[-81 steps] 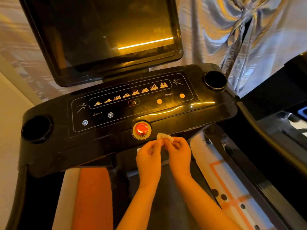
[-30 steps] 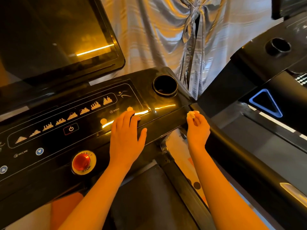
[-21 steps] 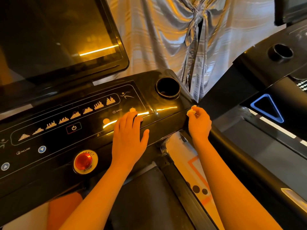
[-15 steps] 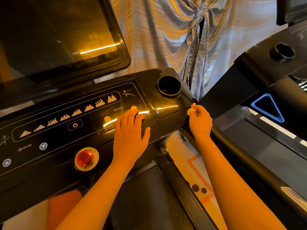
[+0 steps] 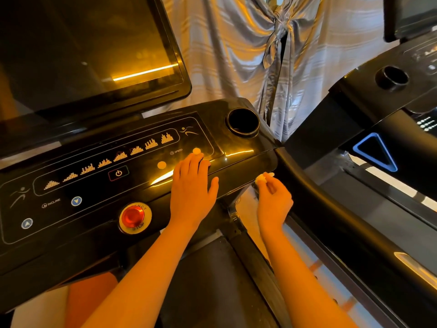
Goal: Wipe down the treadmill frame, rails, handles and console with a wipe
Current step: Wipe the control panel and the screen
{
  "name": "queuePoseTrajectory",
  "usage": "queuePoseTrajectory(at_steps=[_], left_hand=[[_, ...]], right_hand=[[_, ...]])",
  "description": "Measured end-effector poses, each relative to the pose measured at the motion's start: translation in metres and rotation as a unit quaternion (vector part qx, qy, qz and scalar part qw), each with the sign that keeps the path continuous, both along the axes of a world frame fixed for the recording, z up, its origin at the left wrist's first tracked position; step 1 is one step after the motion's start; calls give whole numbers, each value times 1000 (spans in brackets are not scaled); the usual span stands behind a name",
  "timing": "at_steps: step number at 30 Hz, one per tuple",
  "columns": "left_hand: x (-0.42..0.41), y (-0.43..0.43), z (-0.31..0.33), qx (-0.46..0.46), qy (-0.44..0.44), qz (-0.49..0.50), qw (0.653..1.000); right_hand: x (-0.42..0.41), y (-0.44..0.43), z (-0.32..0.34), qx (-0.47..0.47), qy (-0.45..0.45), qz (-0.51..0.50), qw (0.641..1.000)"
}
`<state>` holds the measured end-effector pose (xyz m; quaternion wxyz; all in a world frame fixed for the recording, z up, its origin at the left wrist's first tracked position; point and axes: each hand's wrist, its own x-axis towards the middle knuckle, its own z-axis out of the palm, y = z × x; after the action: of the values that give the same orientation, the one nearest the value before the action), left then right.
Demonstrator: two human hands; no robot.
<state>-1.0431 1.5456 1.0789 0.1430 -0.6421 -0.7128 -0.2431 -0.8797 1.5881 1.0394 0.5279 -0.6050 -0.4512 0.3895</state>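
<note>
White wipe [image 5: 263, 178], balled small, is pinched by our right hand [image 5: 274, 202] just under the console's [image 5: 238, 153] right corner; left of it, our left hand [image 5: 191, 192] lies flat on the console, fingers straight.

Across the back, a silver-grey striped curtain [image 5: 224, 55], gathered and tied into a knot [image 5: 281, 22] near its top. Right of the curtain, a second black machine [image 5: 350, 107] with a round cup holder [image 5: 391, 78] sunk in its glossy top, a dark screen corner [image 5: 411, 17] above that, and a glowing blue triangle [image 5: 376, 150] lower on its side. Well below the curtain, pale floor [image 5: 248, 209] crossed by orange lines [image 5: 315, 266], and far down to the curtain's left, an orange patch [image 5: 89, 299] beside more pale ground.
</note>
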Motion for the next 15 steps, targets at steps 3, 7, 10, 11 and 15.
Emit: queuePoseTrajectory(at_steps=[3,7,10,11,15], left_hand=[[-1,-2,0,-6,-19,-12,1000],[-6,-15,2,-10,-93,-65,993],[-12,-40,0,21,-37,-66,997],[-15,-49,1,30,-15,-63,997],[-38,-80,11,41,52,-35,997]], right_hand=[[-25,-42,9,-1,2,22,1000],[-53,-73,9,28,10,30,999],[-64,-95,7,80,-21,55,995],[-67,-101,7,91,-35,67,993],[-62,-102,7,95,-99,106,985]])
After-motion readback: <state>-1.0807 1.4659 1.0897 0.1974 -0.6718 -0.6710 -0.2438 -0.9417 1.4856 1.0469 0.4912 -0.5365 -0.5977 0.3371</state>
